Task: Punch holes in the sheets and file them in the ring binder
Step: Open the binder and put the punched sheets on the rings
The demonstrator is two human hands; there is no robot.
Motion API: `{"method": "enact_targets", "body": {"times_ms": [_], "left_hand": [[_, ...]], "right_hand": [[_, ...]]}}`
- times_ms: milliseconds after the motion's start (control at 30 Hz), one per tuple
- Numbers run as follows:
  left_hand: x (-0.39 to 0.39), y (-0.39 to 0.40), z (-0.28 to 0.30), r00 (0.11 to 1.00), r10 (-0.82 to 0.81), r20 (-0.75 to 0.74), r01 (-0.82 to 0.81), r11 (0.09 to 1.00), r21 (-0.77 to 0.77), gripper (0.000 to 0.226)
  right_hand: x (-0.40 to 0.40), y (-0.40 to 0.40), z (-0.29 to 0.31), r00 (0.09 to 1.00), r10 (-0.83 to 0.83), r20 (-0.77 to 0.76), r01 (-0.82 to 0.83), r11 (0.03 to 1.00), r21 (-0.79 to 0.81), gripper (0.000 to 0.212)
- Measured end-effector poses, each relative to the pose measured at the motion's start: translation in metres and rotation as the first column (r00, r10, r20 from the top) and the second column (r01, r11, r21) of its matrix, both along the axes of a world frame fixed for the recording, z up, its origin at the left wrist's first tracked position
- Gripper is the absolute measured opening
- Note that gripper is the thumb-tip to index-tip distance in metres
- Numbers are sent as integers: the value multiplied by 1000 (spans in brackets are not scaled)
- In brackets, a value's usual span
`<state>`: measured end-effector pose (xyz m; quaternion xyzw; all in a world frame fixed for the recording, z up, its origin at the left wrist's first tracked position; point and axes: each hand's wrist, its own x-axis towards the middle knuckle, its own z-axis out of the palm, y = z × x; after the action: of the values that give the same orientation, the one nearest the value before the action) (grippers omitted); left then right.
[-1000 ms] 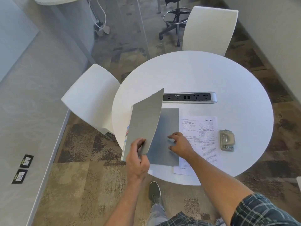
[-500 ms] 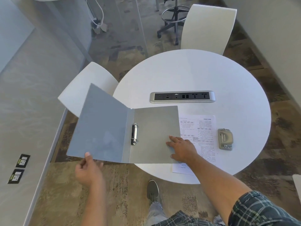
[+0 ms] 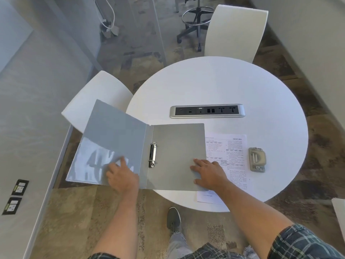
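Sheets (image 3: 231,156): just right of the right hand (image 3: 209,174), long axis near-far.
Fingers: both hands flat, spread on the open binder (image 3: 177,156), gripping nothing.

One round white worktop (image 3: 242,86) carries one grey ring binder (image 3: 173,146) lying open, one hole punch (image 3: 257,159) and one power strip (image 3: 207,111) — plus printed sheets (image 3: 233,165), their number hard to tell. Two hands — left (image 3: 123,176), right (image 3: 211,173). Two white chairs (image 3: 235,32) (image 3: 97,101), one stool (image 3: 196,17), one shoe (image 3: 173,219).
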<state>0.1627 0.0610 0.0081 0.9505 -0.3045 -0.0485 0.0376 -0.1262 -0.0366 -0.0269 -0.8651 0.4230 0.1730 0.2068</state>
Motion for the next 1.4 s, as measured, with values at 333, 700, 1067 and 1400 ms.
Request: {"method": "enact_targets", "body": {"times_ms": [333,700,1067,1400], "left_hand": [[-73,-37,-37,908,-209,-362,333,885,326,115],[-72,-42,-44,893,-203,-401,334,896,291,120],[-69,-40,-47,888,-219,-405,345,898,272,121],[-70,-39,-46,927,-229,-296,295,934,201,150]], "right_hand": [[-43,2,-3,895,-431,119,441,894,-82,46],[-68,20,-4,283,-958,40,953,276,-129,82],[-73,3,-7,75,-997,25,997,75,10,84],[-81,0,-8,96,-967,235,947,162,279,27]]}}
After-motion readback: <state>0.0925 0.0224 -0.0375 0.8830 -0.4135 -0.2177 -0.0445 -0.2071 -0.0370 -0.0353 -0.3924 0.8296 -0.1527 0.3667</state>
